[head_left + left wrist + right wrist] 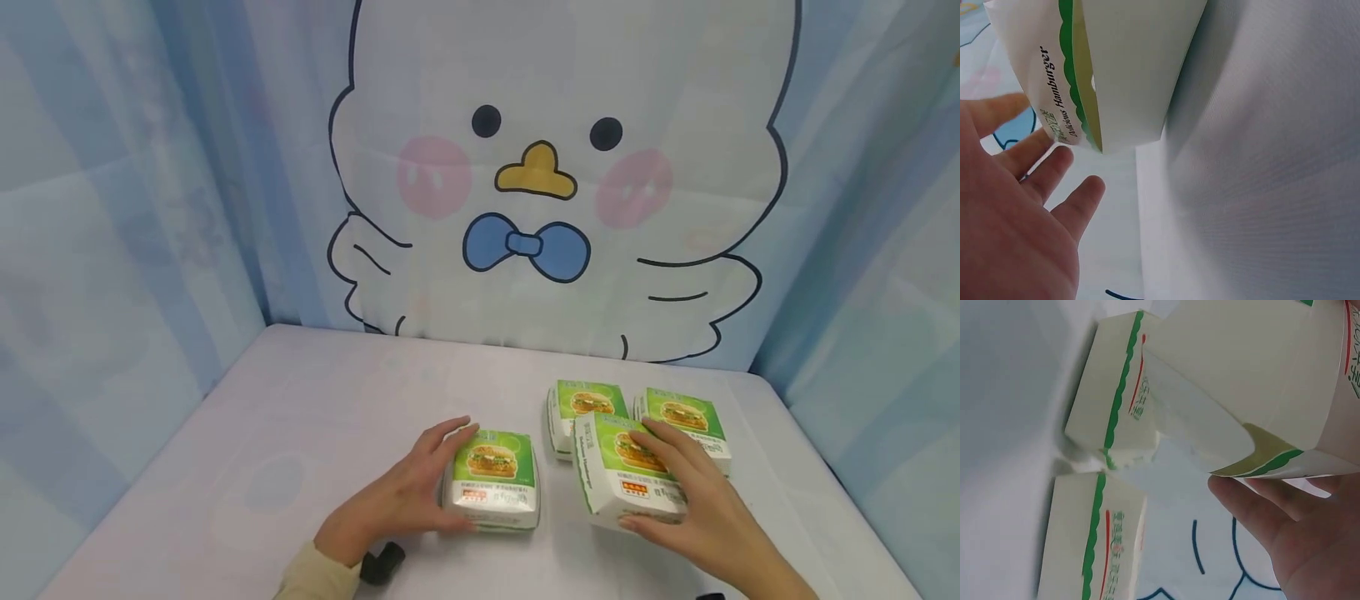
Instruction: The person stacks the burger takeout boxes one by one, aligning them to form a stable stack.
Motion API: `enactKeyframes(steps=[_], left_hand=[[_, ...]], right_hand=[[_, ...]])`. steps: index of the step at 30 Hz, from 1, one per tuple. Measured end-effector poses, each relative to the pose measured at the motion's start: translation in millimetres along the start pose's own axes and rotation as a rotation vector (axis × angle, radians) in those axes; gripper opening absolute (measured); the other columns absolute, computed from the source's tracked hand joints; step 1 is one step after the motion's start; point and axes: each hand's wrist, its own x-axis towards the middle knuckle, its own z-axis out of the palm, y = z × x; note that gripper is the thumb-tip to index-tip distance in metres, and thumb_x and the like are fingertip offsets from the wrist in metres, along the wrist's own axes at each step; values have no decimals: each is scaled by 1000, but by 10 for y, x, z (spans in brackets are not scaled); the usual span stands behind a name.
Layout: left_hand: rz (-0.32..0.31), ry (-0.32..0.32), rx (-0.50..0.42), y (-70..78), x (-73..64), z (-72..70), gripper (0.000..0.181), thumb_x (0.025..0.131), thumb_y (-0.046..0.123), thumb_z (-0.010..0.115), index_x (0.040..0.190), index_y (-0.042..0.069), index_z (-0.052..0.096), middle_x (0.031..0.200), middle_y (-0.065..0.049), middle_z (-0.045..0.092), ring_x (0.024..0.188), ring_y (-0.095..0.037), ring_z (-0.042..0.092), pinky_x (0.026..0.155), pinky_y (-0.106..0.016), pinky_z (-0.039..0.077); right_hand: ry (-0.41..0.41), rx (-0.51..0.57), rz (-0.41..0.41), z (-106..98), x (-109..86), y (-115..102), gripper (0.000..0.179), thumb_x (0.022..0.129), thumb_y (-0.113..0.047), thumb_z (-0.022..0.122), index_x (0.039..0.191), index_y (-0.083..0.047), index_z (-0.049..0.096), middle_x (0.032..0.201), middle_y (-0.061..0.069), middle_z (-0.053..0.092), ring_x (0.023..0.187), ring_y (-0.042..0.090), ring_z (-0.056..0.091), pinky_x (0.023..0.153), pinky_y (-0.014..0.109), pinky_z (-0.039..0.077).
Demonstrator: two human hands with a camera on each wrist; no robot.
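Observation:
A green-and-white hamburger box [495, 479] sits on the table, with my left hand [401, 496] at its left side. In the left wrist view, the fingers of that hand [1019, 206] are spread and fairly straight beside the printed side of the box [1132, 69]. To the right, my right hand [701, 504] grips another hamburger box [626, 475] by its right side. That box [1241, 375] is tilted and raised in the right wrist view. Just behind it stand two similar boxes, one hamburger box [588, 396] partly hidden and another hamburger box [682, 412] farther right.
The white table [315, 400] ends at a cloth backdrop [525, 317] printed with a cartoon bird, and blue curtains [97, 275] hang at both sides. A small black object [382, 563] lies by the left wrist.

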Motion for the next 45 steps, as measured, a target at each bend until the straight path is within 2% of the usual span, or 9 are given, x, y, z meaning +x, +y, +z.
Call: enactKeyframes(steps=[4, 9, 17, 23, 28, 31, 35, 39, 45], left_hand=[[-36, -3, -45, 7, 21, -1, 108, 73, 60, 78, 158, 24, 22, 160, 5, 21, 144, -18, 32, 115, -50, 40], [-3, 13, -49, 0, 35, -8, 108, 73, 54, 81, 157, 18, 23, 158, 2, 25, 144, -19, 34, 115, -48, 39], [17, 35, -43, 11, 44, -18, 109, 72, 54, 82, 157, 22, 22, 158, 3, 27, 145, -17, 35, 116, -46, 39], [3, 45, -68, 8, 50, -17, 115, 68, 59, 83, 157, 24, 20, 158, 4, 29, 146, -18, 34, 117, -46, 38], [-10, 58, -69, 0, 57, -14, 118, 66, 51, 87, 158, 22, 20, 159, 4, 30, 147, -19, 33, 118, -46, 36], [-28, 60, -78, -5, 53, -6, 120, 64, 48, 89, 158, 23, 18, 159, 4, 31, 148, -20, 32, 118, -46, 35], [-43, 65, -93, -11, 42, 2, 125, 62, 45, 91, 159, 19, 17, 159, 1, 33, 148, -21, 33, 119, -48, 33], [-39, 67, -120, -18, 32, 0, 128, 60, 42, 92, 159, 15, 16, 159, -2, 33, 148, -24, 32, 119, -49, 32], [11, 70, -161, -47, 25, 5, 133, 59, 42, 94, 160, 28, 9, 159, 0, 33, 149, -23, 31, 120, -50, 31]], right_hand=[[4, 36, -24, 58, 93, -78, 90, 67, -55, 86, 145, -30, 48, 154, 2, 39, 136, 34, 39, 97, 66, 43], [-15, 80, -54, 144, 209, -213, 90, 68, -58, 84, 146, -33, 45, 156, -3, 37, 141, 31, 38, 104, 62, 40], [-31, 124, -112, 304, 351, -458, 91, 68, -61, 82, 146, -34, 45, 156, -11, 35, 144, 22, 36, 109, 54, 41], [-34, 117, -174, 439, 426, -593, 88, 70, -68, 76, 144, -32, 46, 155, -8, 36, 142, 22, 37, 111, 54, 42], [34, 110, -238, 560, 465, -653, 83, 68, -68, 78, 135, -25, 53, 151, -3, 41, 140, 21, 37, 111, 52, 40], [57, 119, -239, 625, 468, -690, 83, 67, -68, 78, 134, -24, 54, 150, -2, 41, 140, 22, 36, 111, 52, 40], [22, 113, -225, 680, 464, -736, 91, 67, -70, 77, 142, -27, 48, 155, -1, 36, 144, 28, 30, 111, 58, 38], [-25, 84, -254, 687, 444, -748, 97, 70, -65, 79, 150, -26, 41, 159, 2, 31, 148, 33, 25, 110, 59, 40], [-53, 128, -296, 693, 449, -741, 96, 69, -46, 84, 151, -27, 38, 162, 1, 28, 151, 30, 19, 111, 60, 38]])
